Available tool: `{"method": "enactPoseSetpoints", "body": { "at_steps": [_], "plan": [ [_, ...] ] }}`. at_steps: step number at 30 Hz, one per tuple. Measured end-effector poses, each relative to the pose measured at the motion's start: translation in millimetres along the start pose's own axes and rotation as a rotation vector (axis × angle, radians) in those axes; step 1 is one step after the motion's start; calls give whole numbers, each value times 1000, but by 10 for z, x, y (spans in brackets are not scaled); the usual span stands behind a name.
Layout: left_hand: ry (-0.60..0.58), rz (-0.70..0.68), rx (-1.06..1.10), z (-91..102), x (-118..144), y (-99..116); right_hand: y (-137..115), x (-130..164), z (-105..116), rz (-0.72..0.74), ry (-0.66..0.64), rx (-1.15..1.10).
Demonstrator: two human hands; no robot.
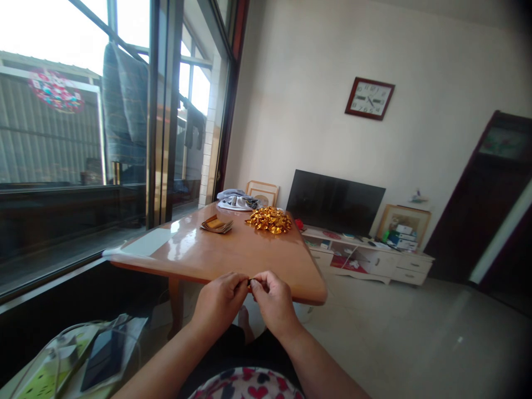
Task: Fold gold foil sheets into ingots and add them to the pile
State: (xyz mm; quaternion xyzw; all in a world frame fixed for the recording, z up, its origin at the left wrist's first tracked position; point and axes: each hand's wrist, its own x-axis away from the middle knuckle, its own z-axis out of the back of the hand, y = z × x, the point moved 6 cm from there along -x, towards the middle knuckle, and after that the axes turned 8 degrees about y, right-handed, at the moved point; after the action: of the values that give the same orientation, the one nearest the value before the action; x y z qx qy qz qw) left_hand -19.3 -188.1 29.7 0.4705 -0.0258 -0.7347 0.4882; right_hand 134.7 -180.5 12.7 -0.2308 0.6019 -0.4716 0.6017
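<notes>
My left hand (220,302) and my right hand (272,299) meet in front of my lap, just before the near edge of the wooden table (216,257). Both pinch a small gold paper piece (250,282), mostly hidden between the fingertips. On the far part of the table lies a heap of folded gold paper pieces (269,220). A small stack of flat gold sheets (216,224) lies to its left.
Folded cloth (235,200) lies at the table's far end near a picture frame (262,192). A TV (334,202) stands on a low white cabinet (366,257). A window fills the left. A phone (103,357) with cables lies at lower left.
</notes>
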Motion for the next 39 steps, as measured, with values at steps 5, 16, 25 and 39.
{"method": "enactPoseSetpoints", "body": {
  "at_steps": [5, 16, 25, 39],
  "plan": [
    [-28, -2, -59, 12, -5, 25, 47, -8, -8, -20, -1, -32],
    [-100, 89, 127, -24, -31, -88, 72, -22, 10, -53, -60, -82],
    [9, -248, -129, 11, 26, 164, 48, -25, 57, -47, 42, 52],
    [357, 41, 264, 142, 55, -237, 249, -144, 217, -188, 229, -236]
  ]
}}
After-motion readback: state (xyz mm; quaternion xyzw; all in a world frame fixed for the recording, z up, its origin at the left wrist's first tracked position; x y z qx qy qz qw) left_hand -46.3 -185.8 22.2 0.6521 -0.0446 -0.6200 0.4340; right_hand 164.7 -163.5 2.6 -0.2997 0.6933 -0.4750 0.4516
